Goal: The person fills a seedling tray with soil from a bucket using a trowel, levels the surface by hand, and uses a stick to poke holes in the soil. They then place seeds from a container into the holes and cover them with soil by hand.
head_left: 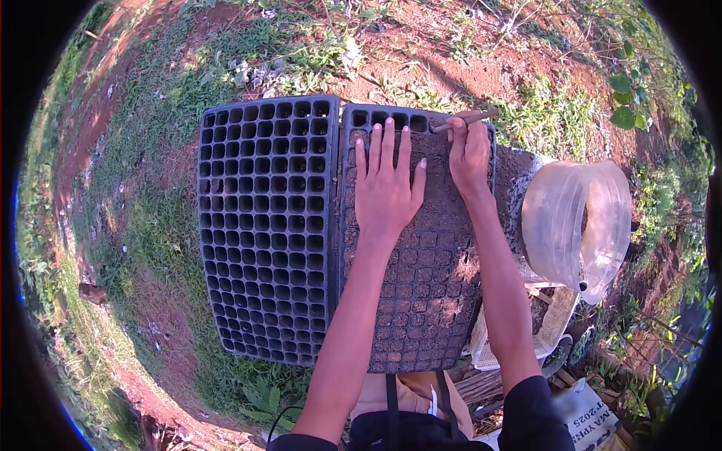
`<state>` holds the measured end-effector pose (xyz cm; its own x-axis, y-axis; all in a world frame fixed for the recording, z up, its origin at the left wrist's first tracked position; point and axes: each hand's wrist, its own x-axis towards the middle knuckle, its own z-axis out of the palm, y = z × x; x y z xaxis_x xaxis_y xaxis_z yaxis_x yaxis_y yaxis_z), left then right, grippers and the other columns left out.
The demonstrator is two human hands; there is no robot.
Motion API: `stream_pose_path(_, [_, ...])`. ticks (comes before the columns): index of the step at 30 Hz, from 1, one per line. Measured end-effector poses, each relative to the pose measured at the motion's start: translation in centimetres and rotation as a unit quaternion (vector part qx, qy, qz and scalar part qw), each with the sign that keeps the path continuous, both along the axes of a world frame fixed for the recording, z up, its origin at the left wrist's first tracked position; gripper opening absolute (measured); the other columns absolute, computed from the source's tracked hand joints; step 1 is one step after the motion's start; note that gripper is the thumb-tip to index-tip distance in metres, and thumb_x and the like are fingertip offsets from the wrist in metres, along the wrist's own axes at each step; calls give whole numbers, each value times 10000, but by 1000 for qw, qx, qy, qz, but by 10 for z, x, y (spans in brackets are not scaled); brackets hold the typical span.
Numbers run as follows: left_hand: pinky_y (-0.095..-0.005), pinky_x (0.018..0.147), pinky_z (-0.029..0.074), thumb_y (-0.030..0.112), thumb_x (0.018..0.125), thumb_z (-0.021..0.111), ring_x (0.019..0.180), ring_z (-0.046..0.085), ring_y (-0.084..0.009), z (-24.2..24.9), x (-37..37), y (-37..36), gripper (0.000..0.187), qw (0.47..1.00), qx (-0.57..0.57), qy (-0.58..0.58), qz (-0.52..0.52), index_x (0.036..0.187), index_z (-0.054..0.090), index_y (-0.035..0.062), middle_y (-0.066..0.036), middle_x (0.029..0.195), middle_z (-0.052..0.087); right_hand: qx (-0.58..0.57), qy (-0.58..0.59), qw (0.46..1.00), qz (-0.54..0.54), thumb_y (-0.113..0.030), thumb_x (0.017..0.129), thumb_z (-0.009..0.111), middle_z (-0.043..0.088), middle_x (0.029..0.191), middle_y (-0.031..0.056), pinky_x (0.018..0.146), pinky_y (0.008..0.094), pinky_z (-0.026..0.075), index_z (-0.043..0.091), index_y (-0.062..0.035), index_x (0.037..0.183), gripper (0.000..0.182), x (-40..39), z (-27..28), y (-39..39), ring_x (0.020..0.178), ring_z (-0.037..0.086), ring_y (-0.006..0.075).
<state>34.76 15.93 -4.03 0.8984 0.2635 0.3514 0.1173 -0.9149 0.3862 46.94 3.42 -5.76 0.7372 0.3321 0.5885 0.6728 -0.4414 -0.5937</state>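
Note:
Before me lies a black seedling tray (421,259) with soil in most of its cells; a few cells along the far edge show as dark hollows. My left hand (387,192) rests flat on the soil, fingers spread toward those far cells. A short brown stick (472,119) is pinched in my right hand (470,154), near the tray's far right corner. One end of the stick points right, past the tray's edge. Beside the filled tray on the left is a second black seedling tray (267,225) with unfilled cells.
To the right stands a cut translucent plastic container (556,218), with a pale crate (560,319) below it. A printed white sack (590,413) lies at the lower right. Grass and reddish soil surround the trays, and a leafy branch (624,98) hangs at the upper right.

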Motion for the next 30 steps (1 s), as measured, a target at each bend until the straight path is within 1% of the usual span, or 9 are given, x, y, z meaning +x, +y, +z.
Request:
stream_pose_path(3, [-538, 1236, 244, 339, 1008, 559, 1465, 392, -345, 0, 0, 0, 542, 1000, 1, 0, 0, 1473, 507, 65, -178, 1544, 453, -34, 35, 999, -14, -157, 1097, 475, 579, 828, 90, 695, 366, 447, 608, 3, 1001, 228, 1, 1, -1, 709, 536, 207])
stream_pose_path(10, [-541, 1236, 245, 335, 1006, 560, 1467, 387, -345, -1, 0, 0, 545, 1000, 2, -2, -2, 1475, 505, 64, -180, 1546, 450, -29, 5, 1000, -2, -152, 1099, 467, 577, 856, 100, 684, 359, 452, 603, 11, 995, 237, 1, -2, -2, 706, 540, 199])
stream_pose_path(13, [-542, 1236, 244, 334, 1006, 559, 1466, 387, -347, -2, 1, 1, 543, 1000, 0, -4, -2, 1473, 506, 62, -180, 1547, 448, 11, -6, 1000, -2, -160, 1103, 462, 581, 860, 105, 673, 363, 453, 600, 12, 993, 246, 1, -2, -1, 707, 545, 197])
stream_pose_path(16, [-541, 1235, 245, 335, 1006, 560, 1466, 388, -346, -1, 0, 0, 545, 1000, 0, -1, -4, 1474, 504, 61, -179, 1549, 445, -32, 10, 999, -2, -158, 1103, 461, 587, 863, 103, 663, 364, 453, 597, 13, 993, 245, 0, 1, -1, 708, 551, 193])
stream_pose_path(18, [-540, 1236, 244, 336, 1006, 560, 1466, 388, -346, 0, 0, 0, 547, 1000, -3, 1, -5, 1476, 502, 62, -179, 1550, 444, 9, 4, 1000, 6, -163, 1102, 465, 589, 851, 102, 678, 364, 451, 598, 12, 992, 245, -2, 3, -1, 705, 553, 198])
stream_pose_path(21, [-539, 1237, 243, 339, 1006, 560, 1466, 387, -347, 0, 1, 1, 551, 1000, 0, 1, -4, 1478, 499, 63, -178, 1552, 441, -47, 8, 999, 1, -149, 1095, 477, 589, 842, 96, 694, 371, 440, 599, 7, 987, 225, 1, 5, 0, 693, 546, 202])
stream_pose_path(24, [-540, 1237, 242, 340, 1005, 561, 1466, 387, -348, 0, 0, 1, 553, 1000, 2, 4, -5, 1480, 497, 63, -177, 1554, 438, -4, 14, 1000, 11, -159, 1094, 477, 578, 783, 83, 709, 379, 428, 602, -6, 982, 228, -2, 6, 0, 686, 537, 212])
stream_pose_path(28, [-540, 1236, 243, 338, 1005, 560, 1467, 384, -344, 0, 0, 0, 553, 1000, 5, 7, -3, 1481, 495, 64, -174, 1558, 432, -27, 44, 999, -9, -180, 1099, 470, 572, 759, 72, 709, 380, 421, 608, -13, 968, 253, 0, 7, 2, 689, 530, 216])
stream_pose_path(30, [-541, 1236, 242, 336, 1006, 560, 1469, 382, -342, 0, 0, 1, 551, 1000, 5, 6, -4, 1481, 495, 64, -171, 1560, 431, -6, 16, 1000, 7, -207, 1078, 505, 605, 784, 89, 778, 407, 412, 621, -39, 975, 229, -3, 8, 1, 769, 566, 299])
